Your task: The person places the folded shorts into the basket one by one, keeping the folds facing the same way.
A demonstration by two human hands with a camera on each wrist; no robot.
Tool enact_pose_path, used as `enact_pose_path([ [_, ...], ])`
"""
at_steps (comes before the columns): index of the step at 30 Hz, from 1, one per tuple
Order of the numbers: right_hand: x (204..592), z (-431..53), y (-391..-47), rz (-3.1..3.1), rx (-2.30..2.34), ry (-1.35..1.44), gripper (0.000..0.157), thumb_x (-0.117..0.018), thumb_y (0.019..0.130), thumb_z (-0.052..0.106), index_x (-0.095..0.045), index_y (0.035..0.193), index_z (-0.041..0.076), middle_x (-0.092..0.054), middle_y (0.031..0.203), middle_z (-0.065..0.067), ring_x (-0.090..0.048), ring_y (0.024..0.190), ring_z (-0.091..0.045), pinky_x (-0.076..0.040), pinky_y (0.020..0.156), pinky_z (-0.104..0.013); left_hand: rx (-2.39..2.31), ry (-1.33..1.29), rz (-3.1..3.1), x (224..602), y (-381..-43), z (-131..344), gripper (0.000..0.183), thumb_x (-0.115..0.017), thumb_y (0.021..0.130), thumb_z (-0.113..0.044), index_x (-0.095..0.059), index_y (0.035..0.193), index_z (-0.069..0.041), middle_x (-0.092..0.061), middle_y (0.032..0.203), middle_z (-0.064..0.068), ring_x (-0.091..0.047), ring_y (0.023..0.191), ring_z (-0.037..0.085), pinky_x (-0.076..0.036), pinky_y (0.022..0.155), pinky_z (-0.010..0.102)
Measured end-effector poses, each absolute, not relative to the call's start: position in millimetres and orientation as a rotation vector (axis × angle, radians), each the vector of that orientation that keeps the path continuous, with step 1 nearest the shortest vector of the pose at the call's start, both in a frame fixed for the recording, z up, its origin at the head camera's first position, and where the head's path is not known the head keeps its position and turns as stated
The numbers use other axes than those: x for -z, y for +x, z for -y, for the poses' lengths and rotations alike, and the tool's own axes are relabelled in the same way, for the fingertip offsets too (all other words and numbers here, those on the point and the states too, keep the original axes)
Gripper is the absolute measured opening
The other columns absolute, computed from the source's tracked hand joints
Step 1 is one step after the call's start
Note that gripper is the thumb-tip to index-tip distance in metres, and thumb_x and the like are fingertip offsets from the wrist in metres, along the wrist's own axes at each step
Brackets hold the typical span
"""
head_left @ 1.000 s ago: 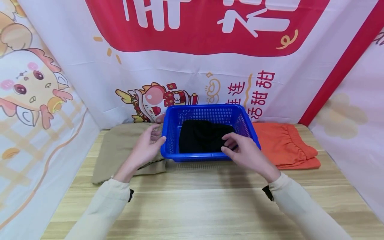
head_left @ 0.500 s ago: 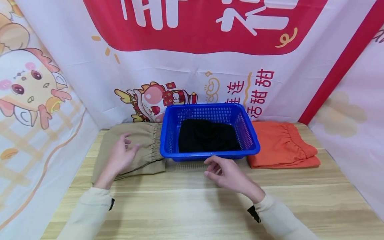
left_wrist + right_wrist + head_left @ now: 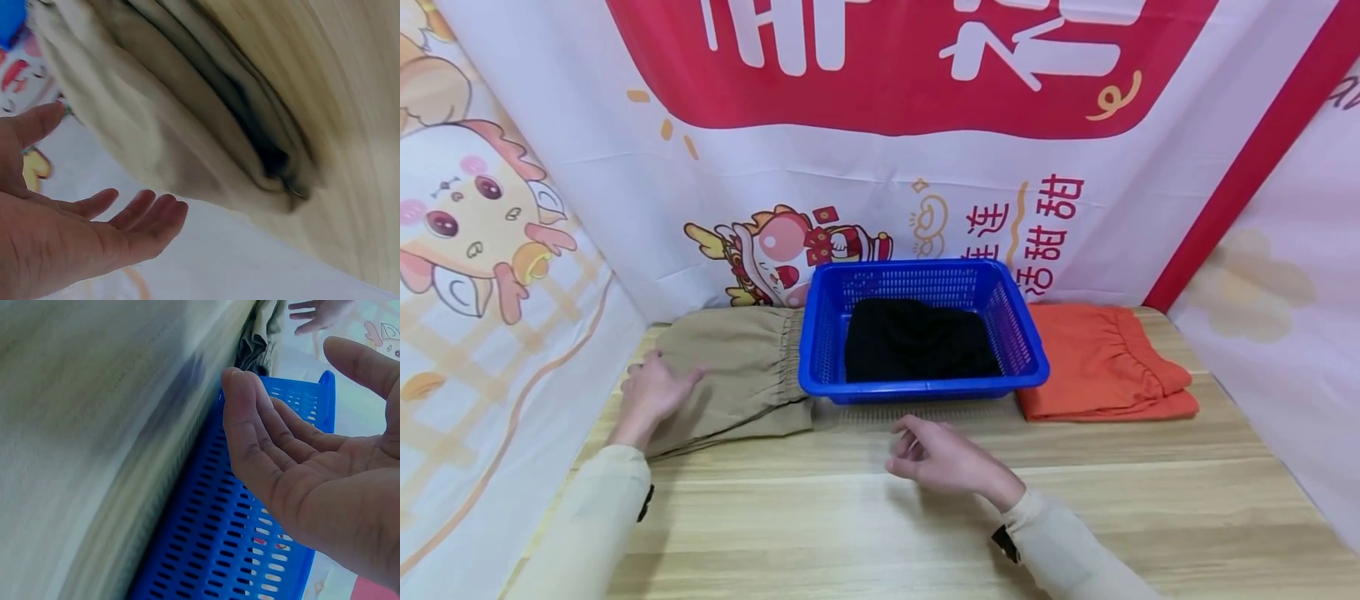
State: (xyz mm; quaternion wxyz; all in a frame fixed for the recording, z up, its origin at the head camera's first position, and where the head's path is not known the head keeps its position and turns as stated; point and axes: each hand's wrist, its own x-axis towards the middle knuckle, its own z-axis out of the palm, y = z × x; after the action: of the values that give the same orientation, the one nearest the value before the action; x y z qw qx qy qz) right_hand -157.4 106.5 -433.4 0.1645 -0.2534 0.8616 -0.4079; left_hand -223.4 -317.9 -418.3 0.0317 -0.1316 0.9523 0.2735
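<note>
A pair of folded khaki pants with a gathered elastic waistband lies at the left of the table. My left hand is at their outer left edge, fingers spread and holding nothing. In the left wrist view, the fingertips of this hand are right by the folded layers of the khaki pants. My right hand hovers in front of the blue plastic basket, its fingers loosely bent around nothing. Inside the basket is a folded black garment.
Folded orange pants, also with an elastic waist, lie to the right of the basket. A printed white cloth backdrop rises behind the wooden table, with more printed cloth along both sides.
My left hand has moved left from the basket's rim across the khaki pants to their outer edge. My right hand has drawn back from the basket toward the front and left.
</note>
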Motion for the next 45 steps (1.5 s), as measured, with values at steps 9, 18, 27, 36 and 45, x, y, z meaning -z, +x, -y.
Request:
enact_pose_path([
  [9,441,-98,-154,-2.409,1.187,-0.722,0.048,-0.075,0.093,0.023,-0.058,0.128,-0.004,-0.069,0.096,-0.002,-0.069,0.089,-0.017,-0.056,0.078,-0.029,-0.689,-0.501,-2.801,436,-232,357,0.116,-0.058,0.092,-0.063,-0.012,0.137,0.034,-0.024,0.128,0.059,-0.028,0.118,0.071,-0.032,0.097,0.072],
  [18,440,-88,-154,-2.391,1.145,-0.733,0.053,-0.075,0.093,0.027,-0.056,0.132,-0.003,-0.068,0.098,0.001,-0.067,0.09,-0.01,-0.055,0.082,-0.027,-0.582,-0.514,-2.83,444,-226,359,0.096,-0.069,0.088,-0.055,-0.039,0.128,0.027,-0.031,0.12,0.054,-0.032,0.113,0.066,-0.036,0.088,0.075],
  [27,440,-77,-155,-2.379,1.116,-0.74,0.055,-0.076,0.093,0.025,-0.054,0.133,-0.005,-0.069,0.098,0.0,-0.066,0.09,-0.011,-0.054,0.083,-0.028,-0.572,-0.381,-2.861,442,-212,368,0.101,-0.075,0.085,-0.055,-0.036,0.132,0.025,-0.037,0.115,0.049,-0.039,0.108,0.065,-0.041,0.085,0.07],
  [36,439,-60,-159,-2.364,1.077,-0.741,0.058,-0.076,0.092,0.027,-0.053,0.135,-0.006,-0.069,0.097,0.003,-0.064,0.086,-0.004,-0.054,0.085,-0.025,-0.569,-0.17,-2.923,450,-196,379,0.112,-0.08,0.081,-0.053,-0.027,0.141,0.026,-0.034,0.128,0.053,-0.035,0.115,0.07,-0.035,0.095,0.075],
  [45,441,-38,-161,-2.318,1.102,-0.674,0.068,-0.077,0.091,0.03,-0.049,0.141,-0.006,-0.07,0.099,0.002,-0.064,0.089,-0.004,-0.052,0.092,-0.027,-0.593,-0.028,-2.949,459,-185,391,0.116,-0.087,0.077,-0.045,-0.023,0.143,0.026,-0.03,0.13,0.055,-0.033,0.116,0.071,-0.032,0.099,0.076],
])
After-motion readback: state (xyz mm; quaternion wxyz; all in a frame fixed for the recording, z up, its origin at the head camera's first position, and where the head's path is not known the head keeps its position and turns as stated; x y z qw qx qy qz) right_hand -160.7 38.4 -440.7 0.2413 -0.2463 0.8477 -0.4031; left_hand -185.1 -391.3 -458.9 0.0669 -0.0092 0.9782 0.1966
